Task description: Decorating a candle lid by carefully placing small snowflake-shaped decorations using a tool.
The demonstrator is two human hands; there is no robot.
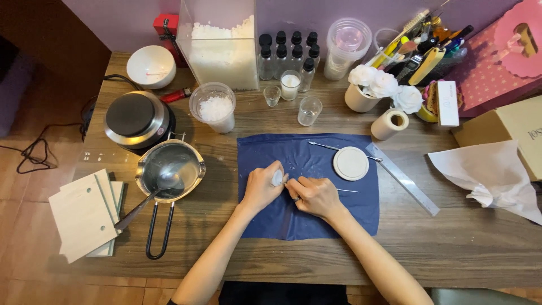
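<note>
Head view: left hand [261,186] fingers pinch a small white piece [277,178], seemingly wax, while the right hand [316,196] fingers close on a thin tool [347,190] whose tip meets the piece; a ring shows on that hand. Both hands rest over the blue cloth [307,220], where white crumbs lie. To work it cleanly, I would keep the piece low over the cloth, grip it lightly so it does not crack, and move the tool in short strokes away from the fingers. Beside them lie a white disc [350,163], a metal pick [330,147] and a ruler [403,179]. Farther left sit a pot [169,169] with a spoon [148,199] and a hotplate [137,117] on the wooden table [451,248]. A box of flakes [221,48] and dark-capped bottles [289,51] stand against the lilac wall.
</note>
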